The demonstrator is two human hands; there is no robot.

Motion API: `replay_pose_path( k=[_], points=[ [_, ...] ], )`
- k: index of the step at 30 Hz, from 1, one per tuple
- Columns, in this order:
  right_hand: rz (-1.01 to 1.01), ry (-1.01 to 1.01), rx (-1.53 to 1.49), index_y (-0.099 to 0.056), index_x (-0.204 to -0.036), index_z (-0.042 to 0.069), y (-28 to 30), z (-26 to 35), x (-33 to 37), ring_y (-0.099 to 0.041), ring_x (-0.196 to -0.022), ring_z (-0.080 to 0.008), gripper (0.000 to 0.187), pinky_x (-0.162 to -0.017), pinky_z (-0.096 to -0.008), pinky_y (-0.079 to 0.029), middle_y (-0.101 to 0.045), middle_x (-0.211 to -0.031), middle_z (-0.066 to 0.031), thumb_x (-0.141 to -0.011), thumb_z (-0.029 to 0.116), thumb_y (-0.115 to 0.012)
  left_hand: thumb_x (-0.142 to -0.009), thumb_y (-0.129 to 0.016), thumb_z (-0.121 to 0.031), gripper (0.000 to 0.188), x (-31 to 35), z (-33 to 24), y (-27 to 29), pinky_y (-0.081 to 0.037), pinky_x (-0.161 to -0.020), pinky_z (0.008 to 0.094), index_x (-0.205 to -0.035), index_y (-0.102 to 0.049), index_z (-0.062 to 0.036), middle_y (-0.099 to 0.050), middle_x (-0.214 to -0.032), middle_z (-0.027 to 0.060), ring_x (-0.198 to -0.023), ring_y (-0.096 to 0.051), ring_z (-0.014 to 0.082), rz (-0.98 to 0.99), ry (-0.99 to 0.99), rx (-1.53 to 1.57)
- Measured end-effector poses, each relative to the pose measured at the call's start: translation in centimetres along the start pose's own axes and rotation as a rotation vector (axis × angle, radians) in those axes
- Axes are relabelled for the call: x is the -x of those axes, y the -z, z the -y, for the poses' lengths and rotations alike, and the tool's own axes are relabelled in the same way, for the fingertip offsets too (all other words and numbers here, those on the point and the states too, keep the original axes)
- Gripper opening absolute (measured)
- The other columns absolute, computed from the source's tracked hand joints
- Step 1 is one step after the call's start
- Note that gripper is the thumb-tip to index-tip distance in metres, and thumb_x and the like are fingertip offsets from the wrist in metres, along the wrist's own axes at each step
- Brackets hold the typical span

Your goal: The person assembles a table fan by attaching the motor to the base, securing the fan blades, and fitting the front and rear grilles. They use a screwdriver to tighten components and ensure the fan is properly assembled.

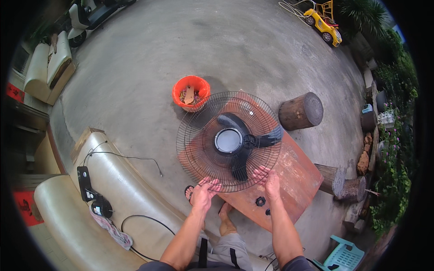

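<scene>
Over a reddish wooden table (300,174) I hold a round black wire fan grille (190,153) with a silver disc (228,140) at its centre. My left hand (204,193) is closed on the grille's near rim, left of the middle. On the same rim, farther right, my right hand (270,180) is closed too. Through the wires shows a black three-bladed fan blade (239,165); I cannot tell whether it touches the grille or lies on the table. A black knob (260,201) and a smaller black part (267,212) lie on the tabletop near my right forearm.
A cream sofa (68,221) on the left bears a black fan motor (101,207), a cloth (110,230) and cords. Beyond the table stand an orange-lined bin (191,107) and a log stool (300,111). More logs (331,178) and a turquoise plastic chair (343,255) are at right.
</scene>
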State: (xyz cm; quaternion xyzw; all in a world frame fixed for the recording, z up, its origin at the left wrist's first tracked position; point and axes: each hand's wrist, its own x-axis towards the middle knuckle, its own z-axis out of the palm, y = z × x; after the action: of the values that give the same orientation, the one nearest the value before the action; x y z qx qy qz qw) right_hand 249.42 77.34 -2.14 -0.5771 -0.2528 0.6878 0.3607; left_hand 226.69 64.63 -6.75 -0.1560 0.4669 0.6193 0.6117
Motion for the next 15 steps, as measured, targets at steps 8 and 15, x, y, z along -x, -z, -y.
replay_pose_path(
  k=[8, 15],
  points=[
    [-0.348, 0.267, 0.528, -0.060, -0.103, 0.001, 6.2, -6.3, -8.8, -0.060, -0.074, -0.0137, 0.031, -0.068, -0.0278, -0.049, -0.064, -0.084, -0.0057, -0.097, 0.031, -0.059, -0.089, -0.050, -0.001, 0.040, 3.8, -8.7, 6.9, -0.055, -0.090, 0.0408, -0.129, -0.045, 0.0039, -0.063, -0.115, 0.0210, -0.099, -0.066, 0.0307, -0.038, -0.246, -0.033],
    [-0.002, 0.000, 0.929, -0.066, -0.100, -0.002, -0.3, -8.6, -13.9, -0.064, -0.086, -0.0207, 0.037, -0.079, -0.0335, -0.050, -0.069, -0.092, -0.0103, -0.087, 0.032, -0.071, -0.091, -0.050, -0.001, 0.035, 3.5, -6.1, 5.9, -0.053, -0.093, 0.0404, -0.125, -0.047, 0.0046, -0.063, -0.116, 0.0205, -0.102, -0.065, 0.0296, -0.078, -0.355, -0.009]
  ],
)
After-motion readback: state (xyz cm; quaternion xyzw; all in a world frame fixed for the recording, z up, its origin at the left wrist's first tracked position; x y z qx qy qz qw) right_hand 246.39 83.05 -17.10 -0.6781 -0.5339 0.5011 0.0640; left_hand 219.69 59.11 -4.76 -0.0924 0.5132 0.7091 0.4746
